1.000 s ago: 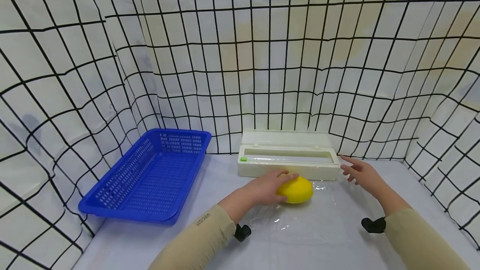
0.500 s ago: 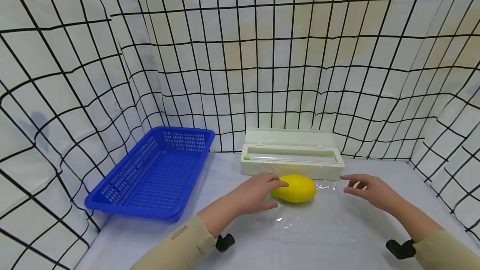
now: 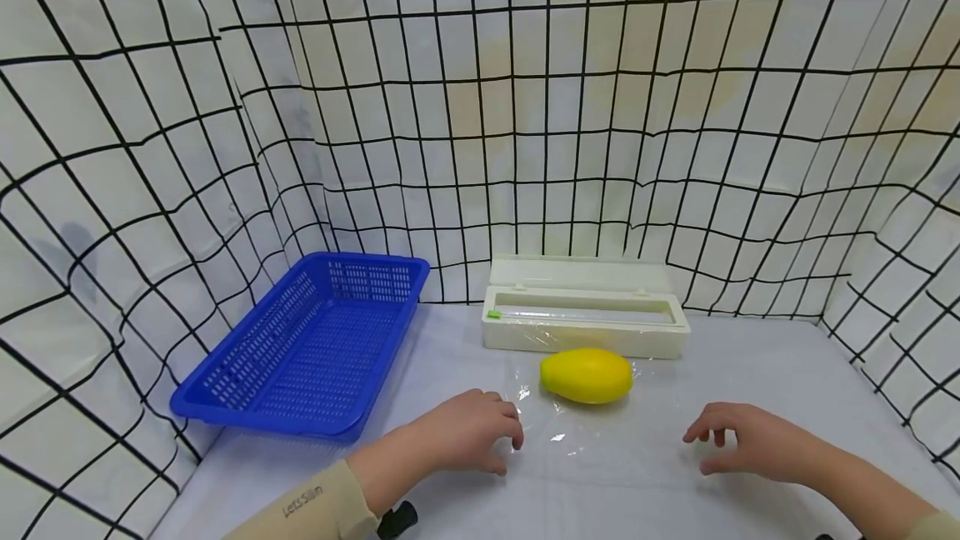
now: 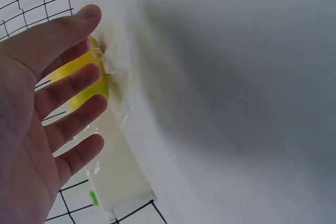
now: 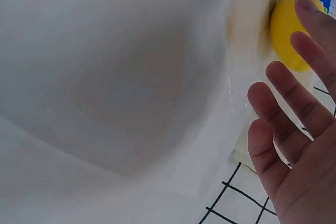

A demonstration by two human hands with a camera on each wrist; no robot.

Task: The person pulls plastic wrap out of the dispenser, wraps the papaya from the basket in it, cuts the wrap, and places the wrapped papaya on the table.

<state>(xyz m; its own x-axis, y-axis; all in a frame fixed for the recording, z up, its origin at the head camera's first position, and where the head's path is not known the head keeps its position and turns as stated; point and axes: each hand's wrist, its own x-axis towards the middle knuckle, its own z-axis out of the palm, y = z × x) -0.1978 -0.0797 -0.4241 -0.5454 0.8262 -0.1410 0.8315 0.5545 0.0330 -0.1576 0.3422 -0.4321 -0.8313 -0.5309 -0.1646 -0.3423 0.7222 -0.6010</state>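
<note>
A smooth yellow oval fruit [image 3: 587, 376], perhaps a mango or papaya, lies on clear plastic film [image 3: 566, 432] spread over the white table. Behind it stands a white cling film dispenser [image 3: 585, 338] with its lid raised and a roll inside. My left hand [image 3: 472, 432] hovers to the front left of the fruit, fingers relaxed and holding nothing. To the front right, my right hand [image 3: 757, 442] is likewise loose, with nothing in it. Both wrist views show spread fingers, with the fruit [image 5: 294, 27] beyond them.
A blue plastic basket [image 3: 330, 365] stands at the left. Black wire grid panels [image 3: 570, 157] backed with pale cloth rise behind and on both sides. A green slider [image 3: 494, 315] sits at the left end of the dispenser.
My left hand has let go of the fruit and drawn back toward the front left. My right hand has pulled back from beside the dispenser. The fruit stays on the film.
</note>
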